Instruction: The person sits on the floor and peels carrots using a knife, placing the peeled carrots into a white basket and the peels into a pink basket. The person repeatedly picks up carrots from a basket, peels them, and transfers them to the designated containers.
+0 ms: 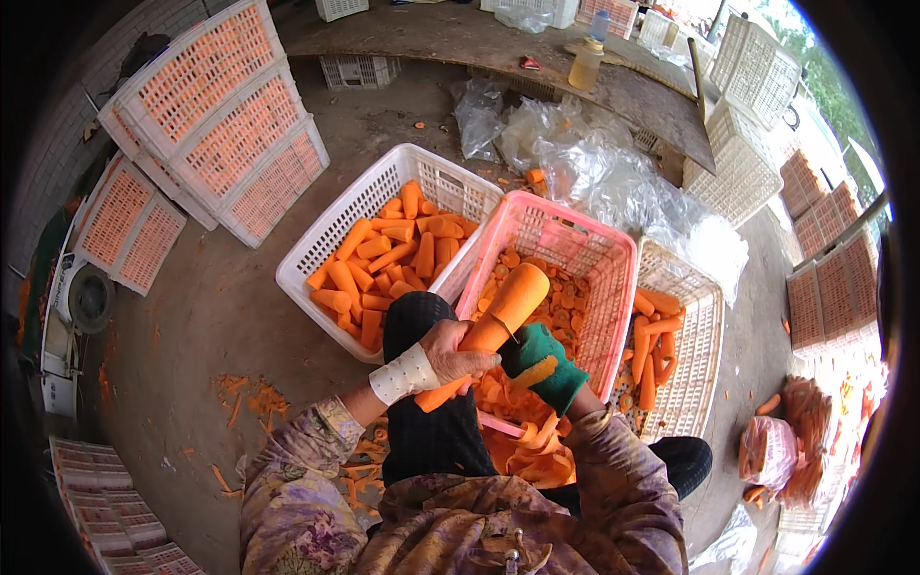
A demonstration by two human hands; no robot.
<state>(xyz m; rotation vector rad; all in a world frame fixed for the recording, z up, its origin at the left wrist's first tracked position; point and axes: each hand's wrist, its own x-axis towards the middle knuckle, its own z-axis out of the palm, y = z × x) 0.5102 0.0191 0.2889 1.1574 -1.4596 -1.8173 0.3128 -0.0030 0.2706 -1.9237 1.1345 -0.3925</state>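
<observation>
My left hand point(449, 352), bare with a pale wrap at the wrist, grips a large peeled carrot point(519, 291) that points up and to the right. My right hand point(543, 366), in a green glove, is closed on a tool whose thin edge lies against the carrot; most of the tool is hidden. Beyond the hands stands a pink plastic crate point(611, 287) with carrot slices and end pieces. A white crate point(295, 277) full of peeled carrots stands to its left. Carrot peelings point(532, 460) are heaped between my legs.
A cream crate point(708, 345) with several carrots stands right of the pink one. Clear plastic bags point(611, 165) lie beyond the crates, beside a low platform point(431, 36) bearing a bottle of yellowish liquid point(586, 66). Stacked crates point(223, 136) of carrots stand left; bagged carrots point(805, 424) lie right.
</observation>
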